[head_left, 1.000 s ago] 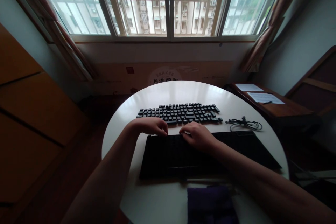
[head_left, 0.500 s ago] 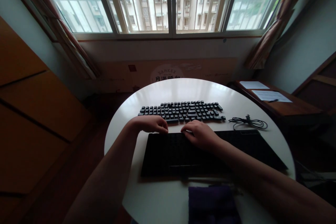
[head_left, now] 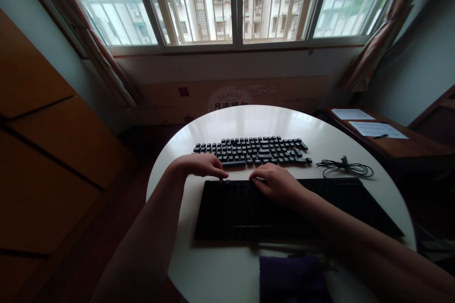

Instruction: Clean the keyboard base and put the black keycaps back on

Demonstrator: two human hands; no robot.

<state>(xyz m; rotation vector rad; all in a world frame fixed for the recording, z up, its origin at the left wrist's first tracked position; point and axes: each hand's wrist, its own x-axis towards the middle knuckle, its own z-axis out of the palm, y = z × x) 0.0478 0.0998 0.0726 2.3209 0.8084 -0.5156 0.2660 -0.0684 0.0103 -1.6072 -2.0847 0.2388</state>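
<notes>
Keyboard base [head_left: 245, 210], left hand [head_left: 199, 165] and right hand [head_left: 275, 182] curled at far edge, grip unclear

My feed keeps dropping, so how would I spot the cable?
Start at the round white table. Right of the rows of loose keys, beyond the black keyboard's far right corner, lies the cable: thin, black, loosely coiled, the only stringy thing there.

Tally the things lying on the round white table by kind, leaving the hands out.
laid-out keycap set: 1
black keyboard base: 1
coiled cable: 1
purple cloth: 1
Total: 4
</notes>
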